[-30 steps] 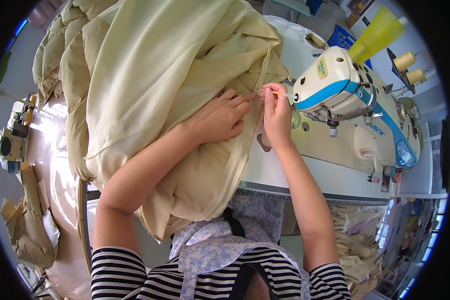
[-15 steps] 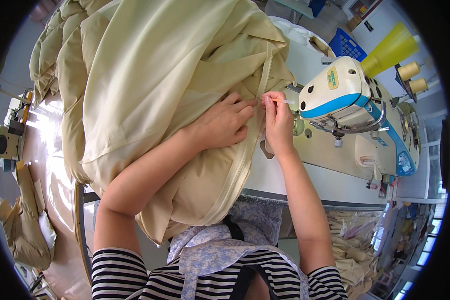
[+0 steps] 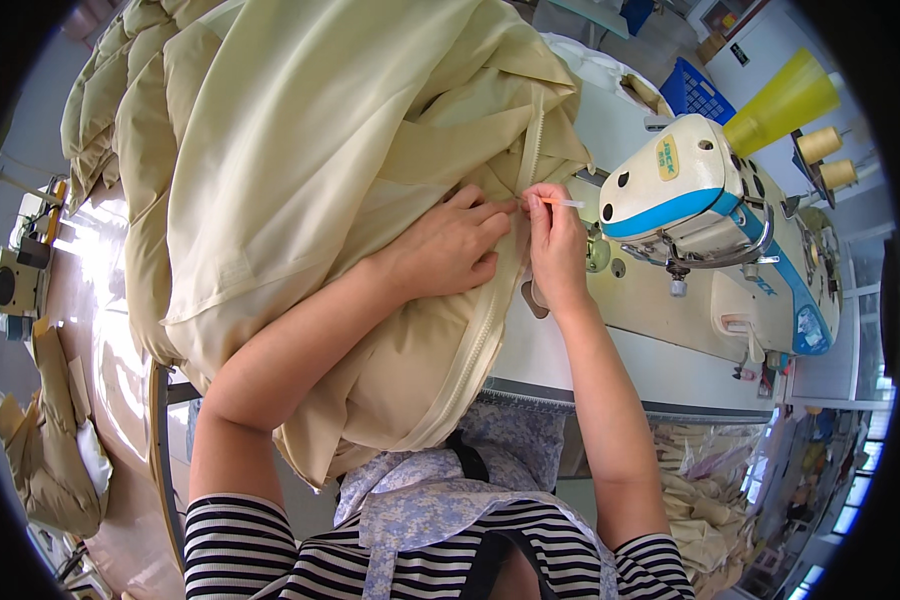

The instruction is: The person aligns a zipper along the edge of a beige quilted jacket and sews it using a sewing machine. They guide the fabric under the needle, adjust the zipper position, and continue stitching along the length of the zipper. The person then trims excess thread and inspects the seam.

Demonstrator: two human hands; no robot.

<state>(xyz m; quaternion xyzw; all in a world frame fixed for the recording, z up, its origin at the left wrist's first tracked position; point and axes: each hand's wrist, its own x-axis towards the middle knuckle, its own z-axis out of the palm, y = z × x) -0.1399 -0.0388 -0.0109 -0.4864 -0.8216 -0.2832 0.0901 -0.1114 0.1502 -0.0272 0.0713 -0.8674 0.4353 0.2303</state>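
A large beige garment (image 3: 300, 150) with a pale zipper (image 3: 480, 345) along its right edge lies heaped over the sewing table. My left hand (image 3: 455, 242) rests on the cloth beside the zipper, its fingers bent and gripping a fold; the thumb is mostly hidden. Close by its fingertips, my right hand (image 3: 558, 240) pinches a thin orange-and-white pen-like stick (image 3: 564, 203) at the zipper edge. The stick's working tip is hidden by the fingers and too small to make out.
To the right stands a white-and-blue sewing machine (image 3: 680, 195), near my right hand. Behind it are a yellow cone (image 3: 780, 100), thread spools (image 3: 820, 145) and a blue basket (image 3: 697, 92). Padded beige pieces (image 3: 55, 460) lie at the left; more cloth (image 3: 705, 510) is piled below the table.
The stick in my right hand has shifted very slightly to the left. Both hands otherwise keep their places on the garment.
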